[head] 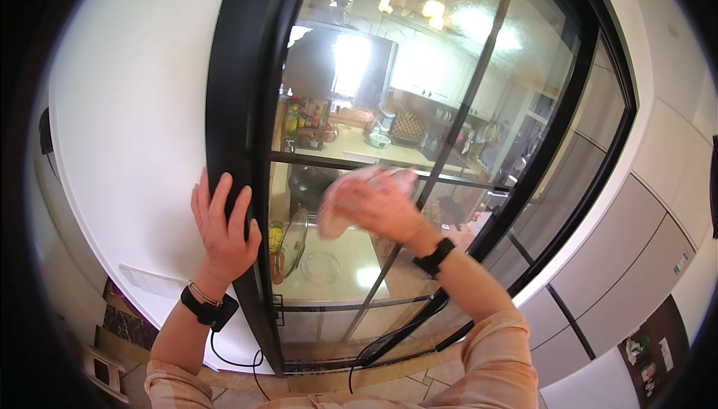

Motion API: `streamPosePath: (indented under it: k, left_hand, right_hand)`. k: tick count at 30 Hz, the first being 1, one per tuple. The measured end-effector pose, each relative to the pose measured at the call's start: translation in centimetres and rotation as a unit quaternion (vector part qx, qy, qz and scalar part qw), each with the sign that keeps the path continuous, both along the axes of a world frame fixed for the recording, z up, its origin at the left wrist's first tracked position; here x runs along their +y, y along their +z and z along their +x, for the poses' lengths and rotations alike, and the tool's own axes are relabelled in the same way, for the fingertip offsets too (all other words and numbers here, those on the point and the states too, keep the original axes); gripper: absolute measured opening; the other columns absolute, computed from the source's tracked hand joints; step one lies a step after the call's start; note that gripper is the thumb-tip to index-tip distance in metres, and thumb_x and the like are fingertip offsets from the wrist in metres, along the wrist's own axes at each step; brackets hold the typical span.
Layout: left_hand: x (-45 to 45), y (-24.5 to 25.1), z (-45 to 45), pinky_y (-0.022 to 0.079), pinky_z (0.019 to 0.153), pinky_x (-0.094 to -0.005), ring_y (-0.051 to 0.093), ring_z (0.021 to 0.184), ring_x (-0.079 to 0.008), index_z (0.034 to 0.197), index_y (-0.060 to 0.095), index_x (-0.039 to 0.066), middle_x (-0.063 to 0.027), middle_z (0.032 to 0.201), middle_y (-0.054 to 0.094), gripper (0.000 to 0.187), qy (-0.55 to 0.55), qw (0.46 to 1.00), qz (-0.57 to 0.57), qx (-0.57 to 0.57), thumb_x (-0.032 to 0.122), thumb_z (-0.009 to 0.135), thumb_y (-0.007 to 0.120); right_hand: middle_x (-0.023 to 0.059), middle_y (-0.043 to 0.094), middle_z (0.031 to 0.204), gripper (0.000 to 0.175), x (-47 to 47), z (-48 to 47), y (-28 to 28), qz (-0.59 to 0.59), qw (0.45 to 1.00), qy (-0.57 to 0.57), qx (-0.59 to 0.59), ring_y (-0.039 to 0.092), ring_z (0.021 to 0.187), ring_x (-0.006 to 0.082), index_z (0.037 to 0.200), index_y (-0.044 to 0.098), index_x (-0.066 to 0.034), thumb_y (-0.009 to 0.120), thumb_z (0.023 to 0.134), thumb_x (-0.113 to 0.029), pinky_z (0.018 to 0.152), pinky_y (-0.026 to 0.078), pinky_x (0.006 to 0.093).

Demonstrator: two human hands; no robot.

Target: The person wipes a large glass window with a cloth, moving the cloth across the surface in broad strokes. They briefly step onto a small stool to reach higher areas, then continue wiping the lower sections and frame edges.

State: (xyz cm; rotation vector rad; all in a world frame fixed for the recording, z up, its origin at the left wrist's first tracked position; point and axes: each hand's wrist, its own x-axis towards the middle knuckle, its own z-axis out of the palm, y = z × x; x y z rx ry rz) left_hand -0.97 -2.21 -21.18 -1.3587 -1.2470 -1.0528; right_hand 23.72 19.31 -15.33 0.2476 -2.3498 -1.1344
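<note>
A black-framed glass door [348, 263] stands before me, with a kitchen showing through its panes. My left hand [227, 229] rests with spread fingers on the black door frame [238, 100] and the white wall edge beside it; it holds nothing. My right hand [378, 207], blurred, has a pink and white cloth [336, 221] under its palm and fingers. The cloth lies against the glass at the thin black crossbar [300, 158]. Both wrists wear black bands, and a black cable [238, 363] hangs from the left one.
A white wall [134, 128] borders the frame on the left. Grey cabinet doors [622, 241] stand at the right. Behind the glass are a counter, bottles [291, 120], a wok [310, 184] and a glass lid [293, 243]. A plastic stool [105, 372] sits at lower left.
</note>
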Motion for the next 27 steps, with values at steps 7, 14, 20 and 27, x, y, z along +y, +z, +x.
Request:
streamPosePath:
  k: [7,14,20,27]
  left_hand:
    - [-0.1,-0.2,-0.1,0.029,0.107,-0.0656,0.033,0.135,-0.0562,0.129,0.055,-0.002,-0.0262,0.146,0.040,0.051,0.005,1.000,-0.003,0.010,0.004,0.079,0.060]
    - [-0.1,-0.3,-0.1,0.027,0.107,-0.0665,0.034,0.135,-0.0555,0.129,0.057,0.001,-0.0237,0.145,0.041,0.051,-0.008,1.000,0.001,0.005,0.005,0.078,0.061]
    - [0.1,-0.4,-0.1,0.026,0.107,-0.0673,0.035,0.135,-0.0549,0.129,0.059,0.004,-0.0209,0.144,0.043,0.051,-0.014,1.000,0.004,-0.009,0.006,0.078,0.062]
    - [-0.1,-0.1,-0.2,0.028,0.107,-0.0663,0.035,0.135,-0.0552,0.129,0.058,0.002,-0.0225,0.145,0.042,0.051,-0.018,1.000,-0.001,-0.001,0.005,0.078,0.062]
  right_hand:
    - [0.0213,0.053,0.138,0.049,3.3,-0.1,19.2,-0.058,0.828,0.008,0.558,0.050,0.126,0.0406,0.129,0.059,-0.0057,0.070,0.082,-0.015,0.103,0.038,0.0501]
    - [0.0046,0.057,0.134,0.068,-2.8,-9.8,6.8,-0.075,0.982,0.099,0.139,0.047,0.132,0.0293,0.125,0.064,-0.0185,0.081,0.059,-0.019,0.106,0.035,0.0559]
    - [0.0057,0.059,0.130,0.043,-3.1,-5.5,2.5,-0.106,0.990,0.086,-0.024,0.050,0.129,0.0260,0.115,0.068,-0.0162,0.067,0.073,-0.012,0.108,0.038,0.0528]
    - [0.0115,0.052,0.142,0.050,-0.4,-5.9,19.1,-0.078,0.844,0.018,0.531,0.045,0.133,0.0364,0.130,0.060,-0.0125,0.070,0.082,-0.021,0.099,0.036,0.0544]
